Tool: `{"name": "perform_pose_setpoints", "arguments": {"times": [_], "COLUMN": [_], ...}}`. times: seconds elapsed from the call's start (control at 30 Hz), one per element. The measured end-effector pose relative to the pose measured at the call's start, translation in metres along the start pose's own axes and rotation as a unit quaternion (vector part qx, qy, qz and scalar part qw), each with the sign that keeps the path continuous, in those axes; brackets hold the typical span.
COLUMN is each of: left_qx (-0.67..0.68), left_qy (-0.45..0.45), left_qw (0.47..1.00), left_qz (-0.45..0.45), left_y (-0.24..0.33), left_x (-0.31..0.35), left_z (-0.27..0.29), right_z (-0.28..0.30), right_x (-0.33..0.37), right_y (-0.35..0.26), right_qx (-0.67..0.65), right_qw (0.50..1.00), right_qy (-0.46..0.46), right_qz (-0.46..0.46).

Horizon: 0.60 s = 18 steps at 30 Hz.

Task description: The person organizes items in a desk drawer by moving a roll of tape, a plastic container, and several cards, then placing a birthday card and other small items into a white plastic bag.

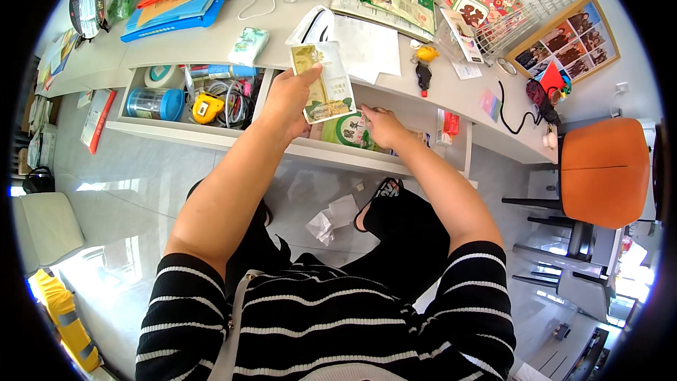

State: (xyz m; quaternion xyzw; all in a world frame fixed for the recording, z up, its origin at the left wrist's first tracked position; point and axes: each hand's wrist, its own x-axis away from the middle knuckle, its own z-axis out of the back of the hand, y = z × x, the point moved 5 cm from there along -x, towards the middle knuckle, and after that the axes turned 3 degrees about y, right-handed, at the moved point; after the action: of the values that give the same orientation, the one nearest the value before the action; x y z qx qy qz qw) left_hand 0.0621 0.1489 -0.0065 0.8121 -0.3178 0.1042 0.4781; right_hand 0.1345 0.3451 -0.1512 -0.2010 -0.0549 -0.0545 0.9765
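My left hand [288,102] is closed on a flat packet [329,87], white with a yellow-gold panel, raised over the front edge of the desk. Below it, the right-hand drawer [462,149] stands pulled out. Inside lies a soft green packet [349,130] with a round pale label, partly covered by the flat packet. My right hand [386,129] reaches into this drawer, fingers curled at the green packet's right edge; its fingertips are partly hidden. A small red and white box [447,125] lies at the drawer's right end.
The left-hand drawer holds a yellow tape measure [207,108], a blue-lidded jar [156,104] and cables. A tissue pack [249,46], papers [368,46] and blue folders [199,8] lie on the desk. Crumpled paper [333,219] is on the floor; an orange chair [605,173] stands right.
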Motion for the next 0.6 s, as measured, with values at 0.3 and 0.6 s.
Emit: {"name": "perform_pose_setpoints", "arguments": {"times": [0.3,0.6], "left_qx": [-0.065,-0.074], "left_qy": [-0.027,-0.035], "left_qw": [0.997,0.992], "left_qz": [0.042,0.095], "left_y": [-0.032,-0.048], "left_x": [-0.013,-0.005], "left_z": [0.008,0.009], "right_z": [0.010,-0.029], "right_x": [-0.047,-0.100], "right_y": [0.036,0.044], "right_qx": [-0.033,-0.077], "right_qw": [0.981,0.953], "right_qy": [0.049,0.126], "right_qz": [-0.187,-0.263]}}
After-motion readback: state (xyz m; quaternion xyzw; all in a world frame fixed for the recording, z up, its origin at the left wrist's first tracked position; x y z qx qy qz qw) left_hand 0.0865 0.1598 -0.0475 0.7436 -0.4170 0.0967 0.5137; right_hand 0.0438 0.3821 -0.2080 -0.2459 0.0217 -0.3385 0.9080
